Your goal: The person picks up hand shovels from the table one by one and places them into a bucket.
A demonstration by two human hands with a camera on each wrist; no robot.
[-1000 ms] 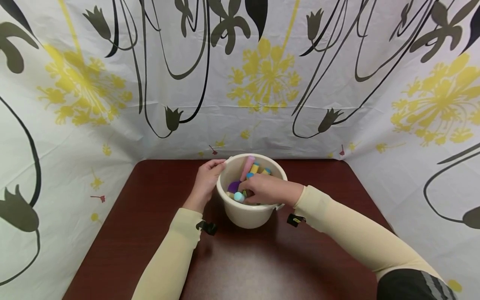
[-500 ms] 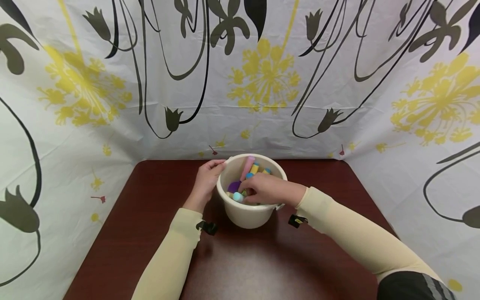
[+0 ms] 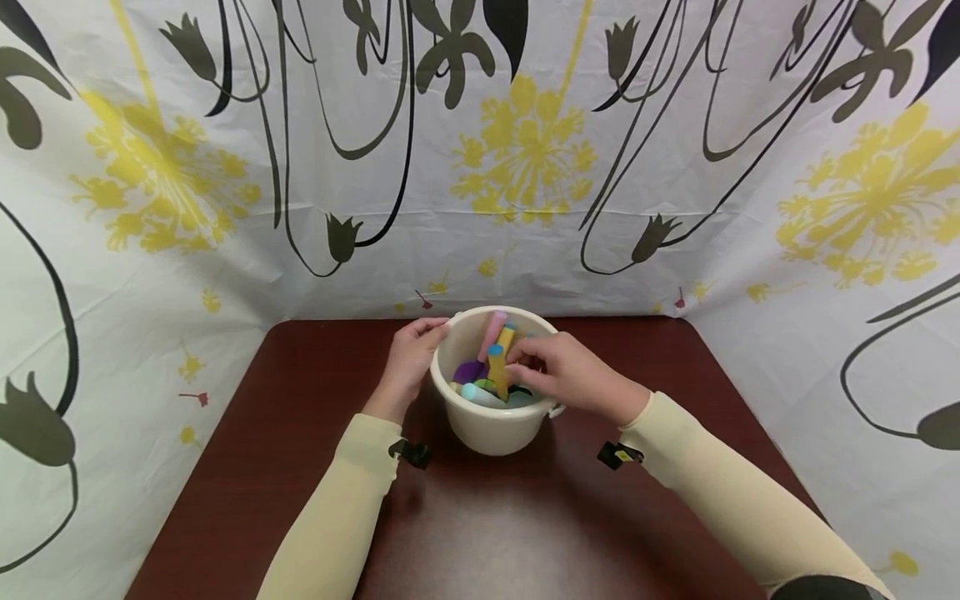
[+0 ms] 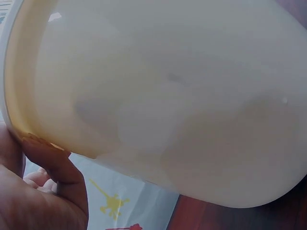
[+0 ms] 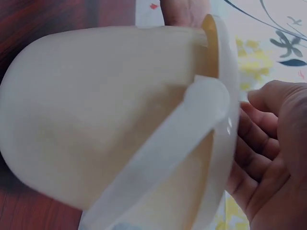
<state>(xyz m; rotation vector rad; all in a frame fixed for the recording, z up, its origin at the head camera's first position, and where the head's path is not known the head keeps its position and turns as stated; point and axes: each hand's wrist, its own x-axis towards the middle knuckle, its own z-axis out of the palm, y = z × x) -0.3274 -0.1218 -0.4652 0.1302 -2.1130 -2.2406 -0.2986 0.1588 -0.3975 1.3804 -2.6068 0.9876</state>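
Observation:
A cream plastic bucket (image 3: 495, 429) stands at the far middle of the table, with loose pieces inside. My left hand (image 3: 405, 362) grips its left rim. Over the right side of the opening, my right hand (image 3: 570, 371) has its fingers bent downward. They are right beside a yellow stick with a blue end (image 3: 497, 367), which leans upright. Behind this stand a pink stick (image 3: 492, 336) and another yellow stick (image 3: 507, 335). A purple piece (image 3: 468, 372) and a pale teal stick (image 3: 480, 395) lie lower. In the right wrist view, the rim hides the right fingertips.
The bucket's white handle (image 5: 158, 148) hangs down on its right side. The dark red-brown table (image 3: 315, 400) reaches back to a flower-patterned white curtain (image 3: 525, 275), which also stands at both sides.
My right hand has drawn back to the right, uncovering the yellow stick and more of the teal stick. My left hand stays on the rim.

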